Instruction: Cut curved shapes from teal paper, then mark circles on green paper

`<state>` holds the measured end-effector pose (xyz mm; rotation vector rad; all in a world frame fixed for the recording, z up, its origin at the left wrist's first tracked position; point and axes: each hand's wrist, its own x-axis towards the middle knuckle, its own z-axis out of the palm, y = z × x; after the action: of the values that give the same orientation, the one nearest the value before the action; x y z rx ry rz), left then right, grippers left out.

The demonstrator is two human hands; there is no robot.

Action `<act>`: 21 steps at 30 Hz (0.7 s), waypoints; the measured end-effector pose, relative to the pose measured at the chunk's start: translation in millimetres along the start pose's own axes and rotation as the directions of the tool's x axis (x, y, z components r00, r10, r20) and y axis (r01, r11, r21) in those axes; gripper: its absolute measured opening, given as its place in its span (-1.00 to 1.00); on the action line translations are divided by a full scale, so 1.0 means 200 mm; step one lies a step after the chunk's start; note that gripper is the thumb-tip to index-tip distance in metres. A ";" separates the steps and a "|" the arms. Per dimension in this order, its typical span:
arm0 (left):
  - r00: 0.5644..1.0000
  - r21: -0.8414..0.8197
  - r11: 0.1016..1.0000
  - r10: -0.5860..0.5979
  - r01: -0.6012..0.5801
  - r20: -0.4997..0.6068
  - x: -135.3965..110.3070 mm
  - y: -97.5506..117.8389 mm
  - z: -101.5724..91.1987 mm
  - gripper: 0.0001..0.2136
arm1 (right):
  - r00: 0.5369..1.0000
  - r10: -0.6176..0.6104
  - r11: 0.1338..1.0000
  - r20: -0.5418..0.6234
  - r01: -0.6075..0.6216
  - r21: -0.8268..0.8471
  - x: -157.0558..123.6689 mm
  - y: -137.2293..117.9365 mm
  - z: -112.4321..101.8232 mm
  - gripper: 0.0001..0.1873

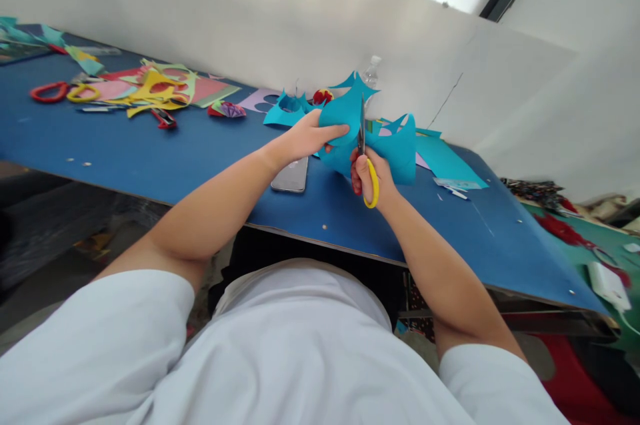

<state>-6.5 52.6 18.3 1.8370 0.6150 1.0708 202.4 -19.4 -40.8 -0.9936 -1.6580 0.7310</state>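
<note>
My left hand [315, 135] pinches a sheet of blue paper [395, 157] by a rounded part, thumb on top. The sheet is held above the table and has curved cut edges. In my right hand [383, 175] is a pair of scissors [371, 185] with yellow and red handles, my fingers through the loops. The dark blades point up and away from me, against the blue paper between my hands. Just below my left hand a phone [291, 176] lies on the table.
The blue table [200, 158] runs along a white wall. Left are coloured paper scraps [155, 86], red-handled scissors [49, 92] and a red cutter [164, 119]. Behind my hands stands a clear bottle [371, 71]. More blue paper [453, 161] lies at right. A white power strip [607, 283] sits far right.
</note>
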 end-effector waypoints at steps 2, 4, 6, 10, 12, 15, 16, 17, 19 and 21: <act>1.000 -0.014 1.000 -0.003 0.003 0.004 0.00 0.01 0.00 -0.61 | 1.000 -0.008 1.000 -0.002 0.008 -0.007 0.00 0.00 0.00 -0.07; 1.000 -0.034 0.999 -0.011 0.011 0.005 0.00 0.02 0.00 -0.63 | 1.000 -0.012 1.000 0.000 0.012 -0.012 0.00 0.00 0.00 -0.08; 1.000 -0.048 0.999 -0.022 0.022 0.005 0.00 0.04 0.00 -0.64 | 1.000 -0.012 1.000 0.004 0.012 -0.014 0.00 -0.01 0.00 -0.08; 0.999 -0.047 0.998 -0.037 0.037 -0.001 -0.01 0.05 0.00 -0.64 | 1.000 -0.005 1.000 -0.003 0.005 -0.013 -0.01 -0.02 0.00 -0.07; 0.999 -0.044 0.998 -0.046 0.045 -0.011 -0.01 0.06 0.00 -0.64 | 1.000 -0.006 1.000 -0.002 0.006 -0.018 -0.01 -0.02 -0.01 -0.06; 0.998 -0.042 0.997 -0.058 0.057 -0.018 -0.01 0.07 0.00 -0.62 | 1.000 -0.014 0.999 0.001 0.014 -0.029 -0.01 -0.02 -0.01 -0.06; 0.998 -0.043 0.997 -0.059 0.059 -0.013 -0.01 0.07 0.00 -0.62 | 1.000 -0.016 0.999 0.003 0.016 -0.033 -0.01 -0.02 -0.01 -0.07; 0.998 -0.043 0.997 -0.061 0.061 -0.005 -0.02 0.08 0.00 -0.61 | 1.000 -0.016 0.999 0.006 0.016 -0.036 -0.01 -0.02 -0.01 -0.07; 0.998 -0.045 0.997 -0.063 0.063 0.003 -0.02 0.08 -0.01 -0.61 | 1.000 -0.016 0.999 0.011 0.017 -0.041 -0.01 -0.02 -0.01 -0.07; 0.998 -0.047 0.997 -0.065 0.065 -0.004 -0.02 0.09 -0.01 -0.62 | 1.000 -0.015 0.999 0.018 0.016 -0.049 -0.01 -0.03 -0.02 -0.07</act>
<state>-10.4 42.5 32.4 1.7627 0.6430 1.0392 204.3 -23.7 -36.6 -1.0101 -1.7043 0.6933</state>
